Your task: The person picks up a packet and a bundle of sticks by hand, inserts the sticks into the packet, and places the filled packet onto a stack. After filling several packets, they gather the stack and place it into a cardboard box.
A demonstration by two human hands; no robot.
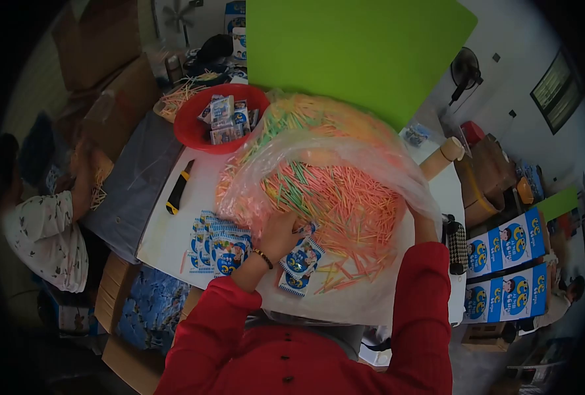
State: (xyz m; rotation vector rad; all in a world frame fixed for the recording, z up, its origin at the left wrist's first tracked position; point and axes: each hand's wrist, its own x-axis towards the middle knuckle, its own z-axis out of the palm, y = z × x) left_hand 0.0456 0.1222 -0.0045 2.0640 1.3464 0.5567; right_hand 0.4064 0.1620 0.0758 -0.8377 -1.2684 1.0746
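Observation:
A large clear plastic bag lies with its mouth toward me, full of thin pink, yellow and green sticks; some have spilled out in front. My left hand, with a dark beaded bracelet at the wrist, reaches down at the left edge of the sticks. Its fingers point away and are mostly hidden. Small blue-and-white printed packets lie just right of it, and a bigger pile of packets lies to its left. At the bag's right rim, my right hand is closed on the plastic, fingertips out of sight.
A red bowl of packets stands back left, near a black-and-yellow utility knife. A green board rises behind the bag. Right are a tan cylinder and printed boxes. Another person works at left beside cartons.

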